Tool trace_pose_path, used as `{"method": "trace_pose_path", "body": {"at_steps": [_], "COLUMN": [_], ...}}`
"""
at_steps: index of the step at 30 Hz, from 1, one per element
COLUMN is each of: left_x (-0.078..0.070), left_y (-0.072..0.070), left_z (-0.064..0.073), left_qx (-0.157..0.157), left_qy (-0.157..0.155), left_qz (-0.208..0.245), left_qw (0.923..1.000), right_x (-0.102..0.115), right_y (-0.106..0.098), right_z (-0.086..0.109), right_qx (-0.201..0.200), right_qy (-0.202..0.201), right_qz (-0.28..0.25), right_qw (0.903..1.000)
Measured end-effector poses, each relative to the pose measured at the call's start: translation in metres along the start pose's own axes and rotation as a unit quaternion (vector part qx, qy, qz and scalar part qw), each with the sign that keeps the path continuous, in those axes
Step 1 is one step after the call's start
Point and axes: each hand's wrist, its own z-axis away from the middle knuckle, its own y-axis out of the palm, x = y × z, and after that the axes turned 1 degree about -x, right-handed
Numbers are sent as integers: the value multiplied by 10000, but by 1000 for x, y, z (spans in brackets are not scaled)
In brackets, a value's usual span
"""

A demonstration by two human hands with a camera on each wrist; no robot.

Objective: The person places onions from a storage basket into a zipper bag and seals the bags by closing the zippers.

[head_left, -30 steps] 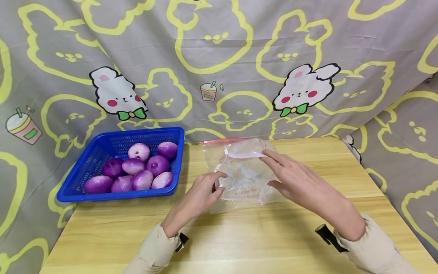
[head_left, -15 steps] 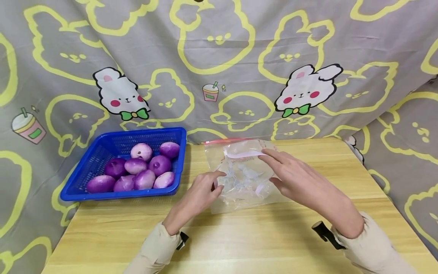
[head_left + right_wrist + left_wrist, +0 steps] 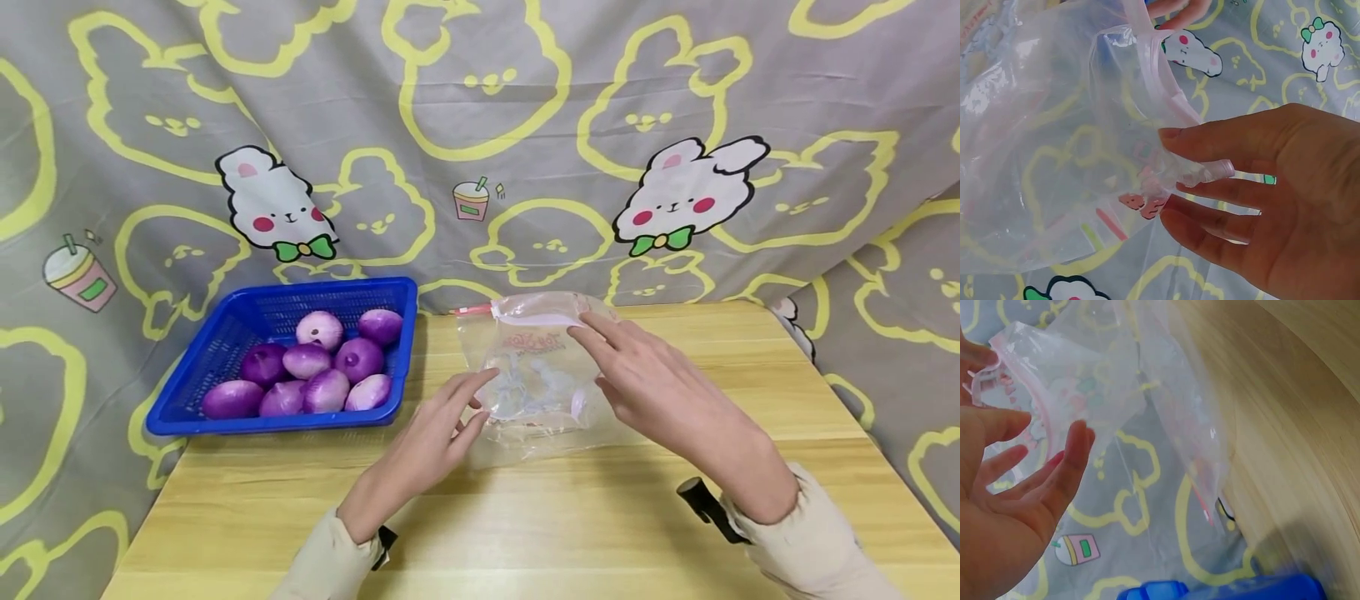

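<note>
A clear plastic zip bag [image 3: 536, 367] with a pale pink seal strip and red print stands partly opened on the table. My right hand [image 3: 663, 387] pinches the bag's right rim; in the right wrist view, bunched film [image 3: 1194, 174] lies between thumb and fingers. My left hand [image 3: 423, 437] is at the bag's left side, fingers spread and fairly straight. In the left wrist view the left hand [image 3: 1016, 500] has its palm and fingers beside the bag's mouth [image 3: 1038, 400], with nothing visibly pinched. Behind the front bag layer, a second bag's red zip edge [image 3: 472, 310] shows at the back left.
Left of the bag stands a blue plastic basket [image 3: 281, 425] holding several purple onions [image 3: 326, 392]. A pale wooden table [image 3: 570, 533] lies below. A grey patterned cloth [image 3: 525, 100] hangs behind the table and at its sides.
My left hand has loosened from the bag's left edge and its fingers have spread. The right hand keeps its pinch, and the bag's upper part has risen a little, covering more of the red edge.
</note>
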Motion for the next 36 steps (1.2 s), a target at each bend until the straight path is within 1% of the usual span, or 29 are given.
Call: {"method": "trace_pose_path", "body": {"at_steps": [4, 7, 11, 15, 20, 24, 27, 30, 33, 36], "left_x": [1, 5, 11, 19, 32, 45, 56, 64, 72, 79], "left_y": [-8, -14, -20, -27, -39, -51, -59, -66, -71, -75], "left_z": [6, 10, 15, 20, 25, 28, 30, 32, 32, 31], "left_qx": [-341, -607, -911, -1126, -1508, -1754, -1777, -1677, -1457, -1116], "left_qy": [-22, 26, 95, 104, -19, -213, -437, -671, -853, -980], "left_qz": [-118, -331, -691, -874, -952, -995, -1096, -1255, -1281, -1237], "left_qw": [9993, 9976, 9934, 9897, 9840, 9792, 9770, 9755, 9773, 9811], "right_x": [3, 6, 8, 9, 8, 5, 3, 1, -2, -4], "right_y": [-2, -2, 0, 3, 8, 12, 16, 20, 22, 24], "right_z": [-3, -6, -8, -10, -12, -12, -12, -11, -11, -11], "right_qx": [-55, -63, 44, 151, 73, -25, -29, -41, -73, -77], "right_qy": [62, 161, 261, 340, 307, 265, 266, 286, 292, 320], "right_qz": [134, 192, 164, 110, 45, -162, -318, -406, -413, -464], "right_qw": [9999, 9997, 9995, 9992, 9995, 9995, 9991, 9988, 9987, 9984]}}
